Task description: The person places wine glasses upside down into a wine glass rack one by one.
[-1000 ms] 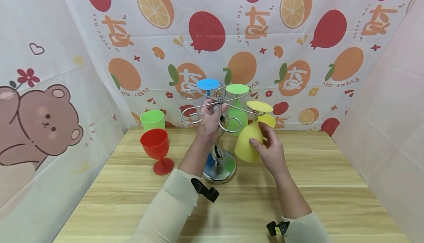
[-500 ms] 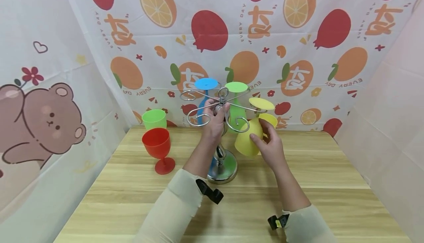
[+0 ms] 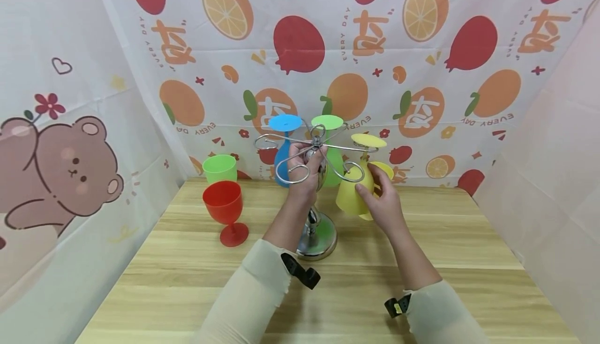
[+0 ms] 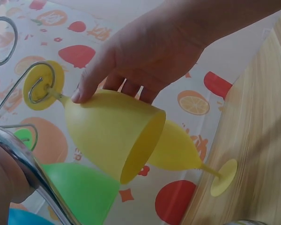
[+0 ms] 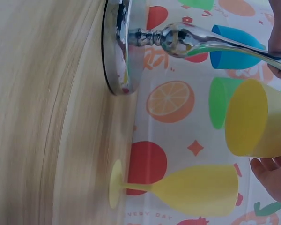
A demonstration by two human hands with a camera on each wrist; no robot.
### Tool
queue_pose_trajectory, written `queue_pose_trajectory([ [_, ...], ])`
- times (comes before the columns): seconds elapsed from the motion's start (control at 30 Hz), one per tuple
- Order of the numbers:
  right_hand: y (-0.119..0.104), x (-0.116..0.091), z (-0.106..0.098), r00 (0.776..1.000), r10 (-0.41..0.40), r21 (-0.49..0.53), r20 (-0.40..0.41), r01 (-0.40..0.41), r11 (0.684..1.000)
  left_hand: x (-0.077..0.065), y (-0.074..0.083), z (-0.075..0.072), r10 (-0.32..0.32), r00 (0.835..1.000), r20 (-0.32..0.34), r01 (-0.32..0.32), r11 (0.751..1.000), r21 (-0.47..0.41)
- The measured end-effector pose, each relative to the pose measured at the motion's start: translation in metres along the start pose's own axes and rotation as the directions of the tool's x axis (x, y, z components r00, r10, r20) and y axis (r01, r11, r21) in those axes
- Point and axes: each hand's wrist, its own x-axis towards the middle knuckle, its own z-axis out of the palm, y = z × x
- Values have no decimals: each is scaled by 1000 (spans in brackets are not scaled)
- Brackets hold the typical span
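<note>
Tilting slightly, bowl downward, a smooth yellow goblet (image 3: pixel 352 198) is above the surface (image 3: pixel 187 281), its foot by the curled top of one shiny silver stand (image 3: pixel 325 234); the right hand (image 3: pixel 385 206) pinches it, the left hand (image 3: pixel 305 182) grips the stand. Remotely I count a second yellow goblet (image 5: pixel 196 190), two green goblets (image 3: pixel 220 169), one blue goblet (image 3: pixel 282 162), one red goblet (image 3: pixel 223 203)

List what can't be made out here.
Head view: lower part of the upright green cup, behind the red cup; much of the standing yellow cup, behind the held yellow cup and right hand.
Right wrist view: held yellow cup's foot, past the right edge.
Left wrist view: most of the blue cup, past the bottom edge.
</note>
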Motion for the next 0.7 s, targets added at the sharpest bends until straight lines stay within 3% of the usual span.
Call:
queue_pose_trajectory([
  [0.33, 6, 7, -6, 998, -61, -103, 35, 64, 993, -1, 0, -2, -4, 1000, 8, 4, 1000, -8],
  [0.47, 8, 10, -12, 995, -101, -136, 12, 102, 985, -1, -2, -4, -3, 1000, 12, 3, 1000, -8],
  [0.6, 14, 18, -22, 982, -182, -205, -45, 169, 964, -1, -2, -3, 3, 1000, 7, -3, 1000, -5],
  [0.7, 23, 27, -31, 966, -247, -302, -81, 212, 929, -2, -2, -2, 0, 1000, 8, 0, 1000, -6],
])
